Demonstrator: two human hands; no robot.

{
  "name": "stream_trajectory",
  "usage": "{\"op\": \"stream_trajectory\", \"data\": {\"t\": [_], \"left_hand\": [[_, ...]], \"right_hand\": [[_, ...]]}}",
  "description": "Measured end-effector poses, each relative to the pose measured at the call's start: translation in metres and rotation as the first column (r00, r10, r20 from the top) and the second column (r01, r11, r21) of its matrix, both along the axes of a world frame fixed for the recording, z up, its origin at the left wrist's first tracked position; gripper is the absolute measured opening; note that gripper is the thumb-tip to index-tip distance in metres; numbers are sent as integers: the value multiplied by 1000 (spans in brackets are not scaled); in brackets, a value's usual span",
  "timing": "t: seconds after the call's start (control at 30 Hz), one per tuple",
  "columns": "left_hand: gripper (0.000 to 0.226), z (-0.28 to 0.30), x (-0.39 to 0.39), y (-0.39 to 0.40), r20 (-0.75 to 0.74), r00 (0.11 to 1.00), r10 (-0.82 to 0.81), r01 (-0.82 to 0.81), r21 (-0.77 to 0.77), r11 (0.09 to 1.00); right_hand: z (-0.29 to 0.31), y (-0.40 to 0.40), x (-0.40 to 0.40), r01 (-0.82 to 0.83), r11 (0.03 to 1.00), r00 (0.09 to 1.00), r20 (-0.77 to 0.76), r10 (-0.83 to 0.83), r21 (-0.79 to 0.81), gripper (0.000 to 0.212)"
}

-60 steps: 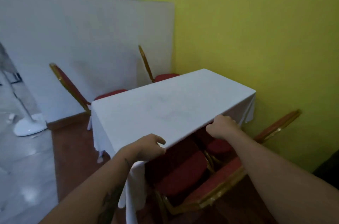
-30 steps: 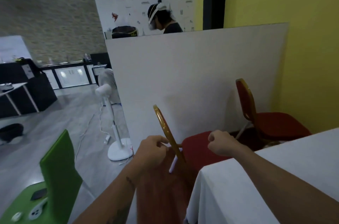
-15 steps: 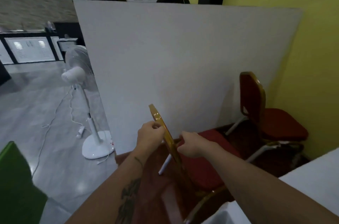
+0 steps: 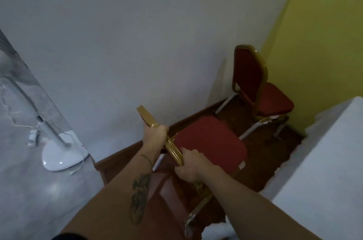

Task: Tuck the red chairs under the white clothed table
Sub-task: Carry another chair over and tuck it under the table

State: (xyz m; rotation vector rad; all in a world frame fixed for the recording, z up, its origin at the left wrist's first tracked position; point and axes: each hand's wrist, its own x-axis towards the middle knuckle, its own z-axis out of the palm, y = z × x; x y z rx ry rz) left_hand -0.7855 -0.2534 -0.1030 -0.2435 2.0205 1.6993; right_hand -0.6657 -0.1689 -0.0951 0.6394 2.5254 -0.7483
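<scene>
A red chair with a gold frame stands just in front of me, its seat facing the white clothed table at the right. Both hands grip the top of its gold backrest: my left hand further along the rail, my right hand at the near end. A second red chair stands beyond it in the corner by the yellow wall, apart from the table's edge.
A white partition board runs close behind both chairs. A white standing fan's base and cable sit on the grey floor at the left. The yellow wall closes off the right side. Brown floor shows between chairs and table.
My view has tipped downward and moved closer. My right hand has closed on the near end of the backrest, and both hands now hold the rail firmly.
</scene>
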Motion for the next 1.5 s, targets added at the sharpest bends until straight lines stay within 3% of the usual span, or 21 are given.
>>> {"op": "stream_trajectory", "data": {"t": [0.27,0.43,0.6,0.87,1.0,1.17,1.23,1.4,1.5], "left_hand": [[19,4,4,26,-19,1000,-24,24,3,1000],[25,-3,32,39,-10,994,-111,112,40,993],[16,-8,42,60,48,968,-248,246,48,968],[59,-36,-13,131,100,824,-558,559,15,829],[48,-23,-39,167,79,755,-650,648,54,760],[102,-43,-88,216,101,647,-756,747,115,655],[113,-46,-97,232,98,624,-775,769,97,631],[78,-9,-86,238,98,555,-826,818,114,564],[82,-14,-87,251,94,510,-855,849,104,518]], "right_hand": [[14,21,6,30,999,1000,2,-30,-17,38],[16,36,43,66,998,998,10,-66,9,32],[7,45,64,133,991,991,5,-133,18,41],[-7,76,41,297,954,955,14,-298,38,46],[-4,94,11,420,906,907,15,-422,58,54],[1,107,-28,571,818,817,51,-574,60,62],[2,111,-38,618,783,781,65,-622,73,61],[-3,117,-46,740,668,662,87,-744,83,69],[-12,120,-50,812,584,580,92,-809,20,79]]}}
